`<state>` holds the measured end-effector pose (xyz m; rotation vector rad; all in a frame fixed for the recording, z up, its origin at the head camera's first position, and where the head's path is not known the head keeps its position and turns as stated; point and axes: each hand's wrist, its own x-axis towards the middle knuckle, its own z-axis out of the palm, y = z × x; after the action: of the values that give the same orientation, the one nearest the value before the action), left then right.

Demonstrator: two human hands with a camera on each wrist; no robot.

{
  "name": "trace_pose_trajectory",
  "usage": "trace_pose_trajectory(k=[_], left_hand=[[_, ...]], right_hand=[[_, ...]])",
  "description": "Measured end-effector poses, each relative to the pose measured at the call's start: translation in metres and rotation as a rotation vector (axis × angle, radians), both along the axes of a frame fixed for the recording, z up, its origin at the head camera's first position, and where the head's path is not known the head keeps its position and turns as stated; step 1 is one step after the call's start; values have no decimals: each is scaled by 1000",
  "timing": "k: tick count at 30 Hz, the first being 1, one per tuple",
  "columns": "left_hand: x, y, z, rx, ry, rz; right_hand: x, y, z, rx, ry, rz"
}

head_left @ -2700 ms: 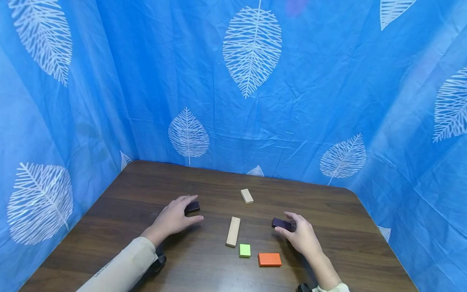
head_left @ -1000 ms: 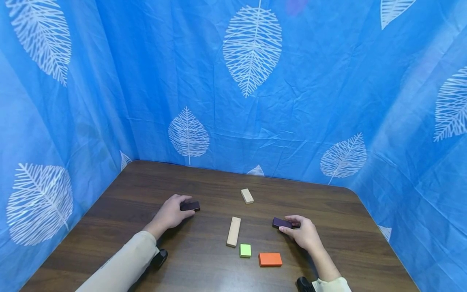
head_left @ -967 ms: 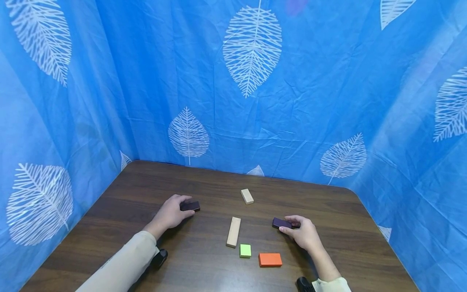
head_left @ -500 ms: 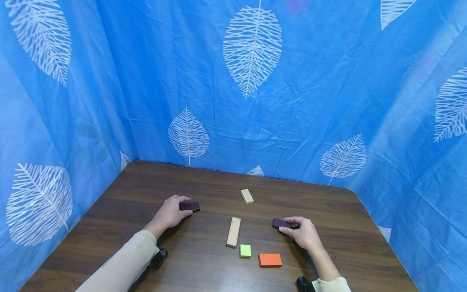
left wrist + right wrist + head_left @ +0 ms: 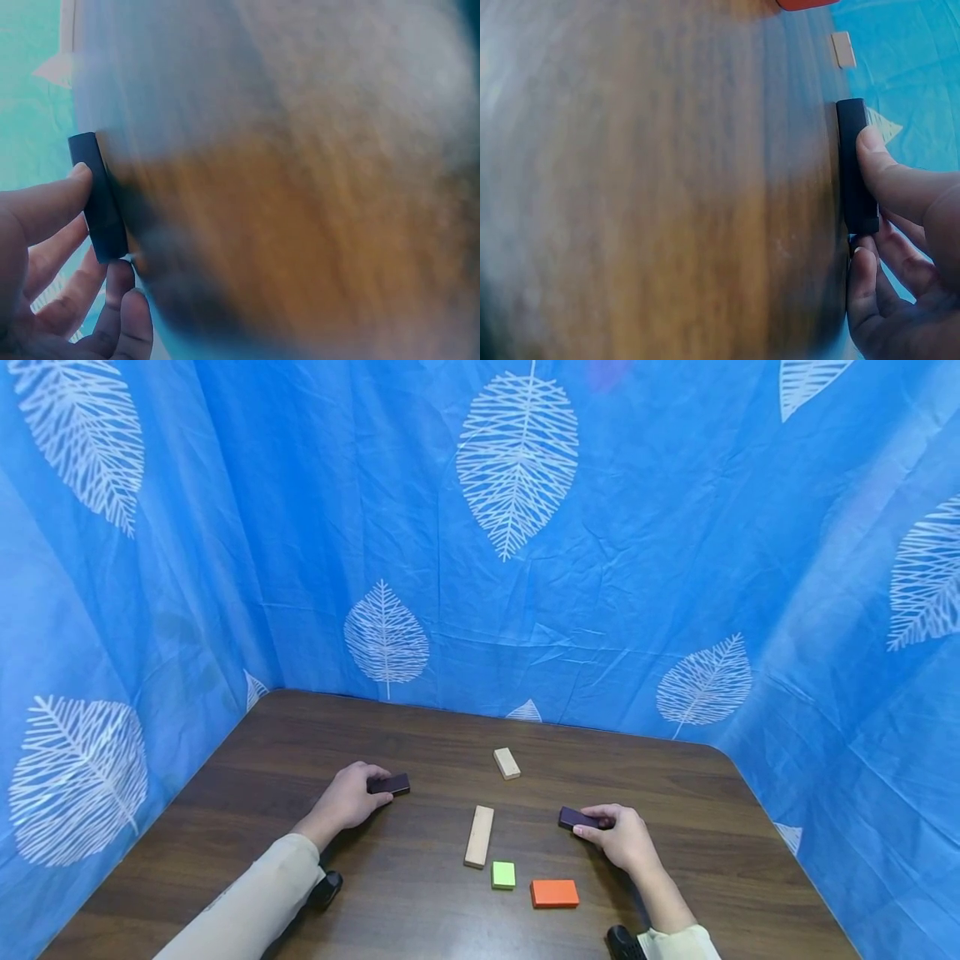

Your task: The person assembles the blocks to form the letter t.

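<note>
On the left of the table, my left hand [image 5: 347, 797] pinches a dark oblong block [image 5: 396, 784] between thumb and fingers. The left wrist view shows the thumb laid along the near face of this dark block [image 5: 105, 202], its other fingers behind and below. On the right side, my right hand [image 5: 624, 839] pinches a second dark block [image 5: 577, 818], whose left end sticks out past the fingertips. In the right wrist view the thumb presses that block [image 5: 853, 165] from the near side, with the fingers curled at its lower end.
Between the hands lie a long pale wooden block [image 5: 479, 837], a small green block [image 5: 503, 875] and an orange block [image 5: 554, 894]. A short pale block [image 5: 507, 763] lies further back on the brown table [image 5: 315, 718]. A blue leaf-print curtain [image 5: 480, 610] hangs behind.
Both hands, spread around the dark blocks earliest on, have closed their thumbs and fingers onto them. Over the last second the hands and blocks stay almost still.
</note>
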<state>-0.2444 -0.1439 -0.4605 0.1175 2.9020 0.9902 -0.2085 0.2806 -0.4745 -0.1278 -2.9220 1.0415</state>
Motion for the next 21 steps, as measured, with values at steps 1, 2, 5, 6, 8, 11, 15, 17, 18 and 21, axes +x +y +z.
trace_pose_trajectory(k=[1, 2, 5, 6, 8, 11, 15, 17, 18, 21], left_hand=[[0, 0, 0, -2, 0, -2], [0, 0, 0, -4, 1, -4], [1, -1, 0, -6, 11, -12], [1, -1, 0, -5, 16, -14], [1, -1, 0, -1, 24, -16], [1, -2, -1, 5, 27, -15], [0, -2, -3, 8, 30, -16], [-1, -1, -2, 6, 37, -21], [-2, -1, -2, 8, 40, -23], [-4, 1, 1, 11, 55, -31]], right_hand=[[0, 0, 0, -2, -3, -2], [0, 0, -1, -4, -5, -5], [0, -1, -1, -6, -8, -8], [0, -1, -1, -6, -8, -9], [0, -1, -2, -5, -9, -9], [-1, -1, -2, -7, -14, -12], [-2, -1, -2, -10, -24, -18], [-2, -1, -1, -6, -28, -16], [-2, -1, 0, -7, -32, -17], [-2, -1, 0, -7, -41, -20]])
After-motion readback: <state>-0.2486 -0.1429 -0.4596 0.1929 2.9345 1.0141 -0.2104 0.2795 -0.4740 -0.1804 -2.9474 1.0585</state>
